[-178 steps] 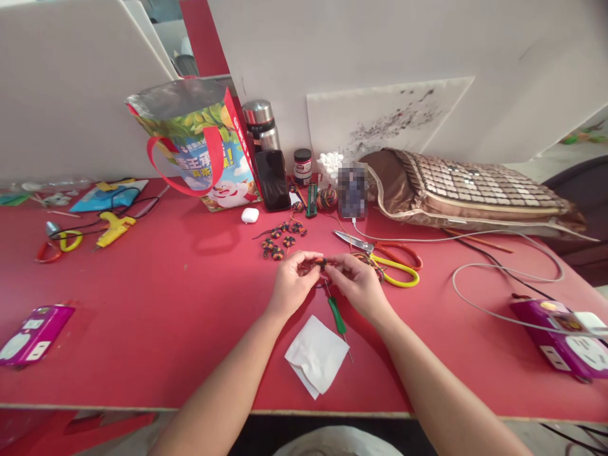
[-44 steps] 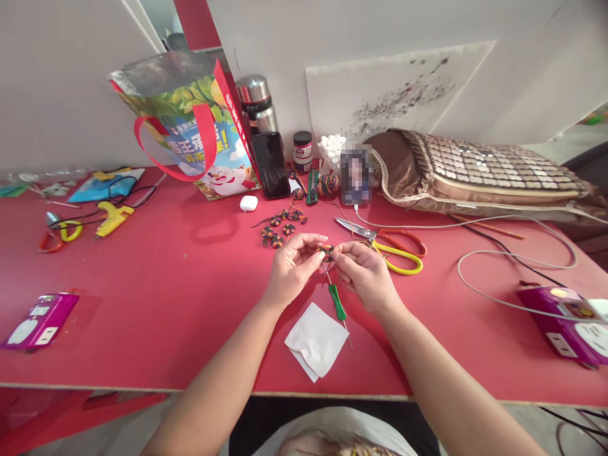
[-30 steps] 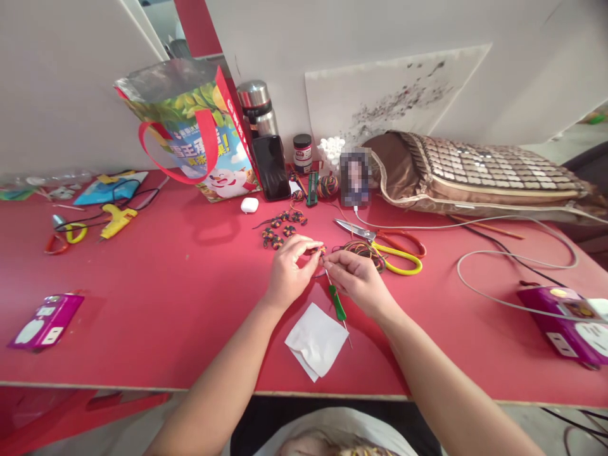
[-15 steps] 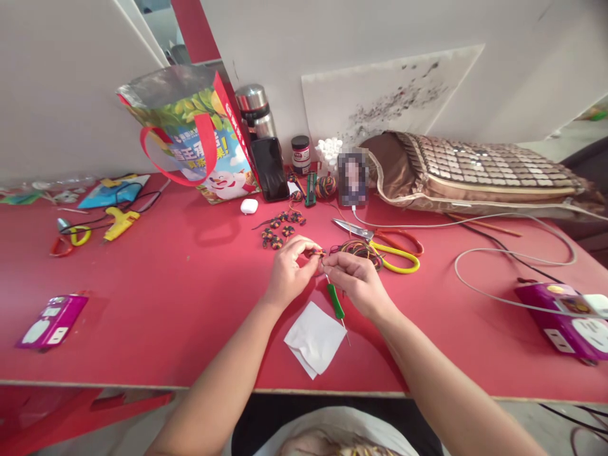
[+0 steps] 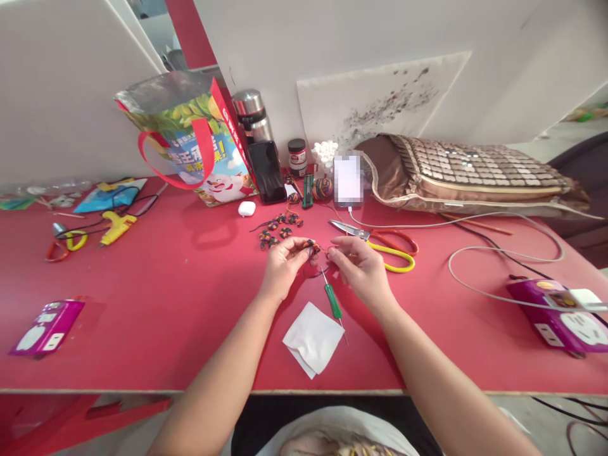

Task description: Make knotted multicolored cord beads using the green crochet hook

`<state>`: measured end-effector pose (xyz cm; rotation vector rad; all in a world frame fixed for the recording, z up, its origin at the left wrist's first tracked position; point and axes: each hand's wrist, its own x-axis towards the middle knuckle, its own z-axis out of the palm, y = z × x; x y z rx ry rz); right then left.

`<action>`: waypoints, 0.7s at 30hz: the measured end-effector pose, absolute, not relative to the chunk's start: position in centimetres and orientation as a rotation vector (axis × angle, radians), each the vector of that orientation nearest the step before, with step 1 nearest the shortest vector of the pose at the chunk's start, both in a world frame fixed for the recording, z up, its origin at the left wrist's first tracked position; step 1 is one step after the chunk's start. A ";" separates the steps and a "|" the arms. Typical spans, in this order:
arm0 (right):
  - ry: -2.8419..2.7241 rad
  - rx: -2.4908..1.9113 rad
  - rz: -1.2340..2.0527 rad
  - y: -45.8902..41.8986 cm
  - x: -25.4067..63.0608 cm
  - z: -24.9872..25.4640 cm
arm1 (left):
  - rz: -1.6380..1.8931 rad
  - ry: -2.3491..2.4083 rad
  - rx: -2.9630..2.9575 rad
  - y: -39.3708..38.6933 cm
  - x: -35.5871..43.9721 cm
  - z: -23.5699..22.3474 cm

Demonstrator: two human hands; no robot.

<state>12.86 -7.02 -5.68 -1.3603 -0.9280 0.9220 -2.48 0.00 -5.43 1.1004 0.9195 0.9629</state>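
My left hand [image 5: 284,266] pinches a small knot of multicoloured cord [image 5: 311,247] over the red table [image 5: 166,297]. My right hand [image 5: 361,269] is closed too, its fingertips pinching the cord's strand just right of the knot. A green-handled awl [image 5: 332,303] lies on the table below the hands, beside a folded white paper [image 5: 312,337]. Several finished cord knots [image 5: 278,229] lie just beyond my left hand.
Yellow and red scissors [image 5: 380,244] lie right of my hands. At the back stand a printed bag [image 5: 190,142], a flask [image 5: 253,115], a dark phone [image 5: 266,171], a jar [image 5: 297,152] and a cushion [image 5: 465,180]. Purple power strips [image 5: 560,316] [image 5: 45,324] sit at both sides; a yellow glue gun [image 5: 114,227] lies left.
My right hand has drawn slightly away to the right of the knot, pulling the strand. The view has shifted a little; the bundle of cord by the scissors is hidden behind my right hand.
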 end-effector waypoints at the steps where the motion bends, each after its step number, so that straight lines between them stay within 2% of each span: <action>1: -0.950 -1.343 0.930 -7.0 12.8 -6.0 | 0.952 0.913 1.112 -0.1 -2.5 -5.4; 5: -1.096 -1.320 0.885 -7.0 12.5 -6.7 | 0.916 0.875 1.234 -0.4 -2.5 -5.3; 10: -1.232 -1.352 0.619 -7.1 12.7 -6.7 | 0.951 0.761 1.372 -0.6 -2.5 -5.1; 16: -1.360 -1.206 0.376 -7.2 12.8 -6.2 | 0.813 0.823 1.023 -0.2 -2.6 -4.9; 21: -1.483 -1.170 0.308 -7.1 12.7 -6.3 | 0.667 0.727 0.878 -0.6 -2.5 -4.4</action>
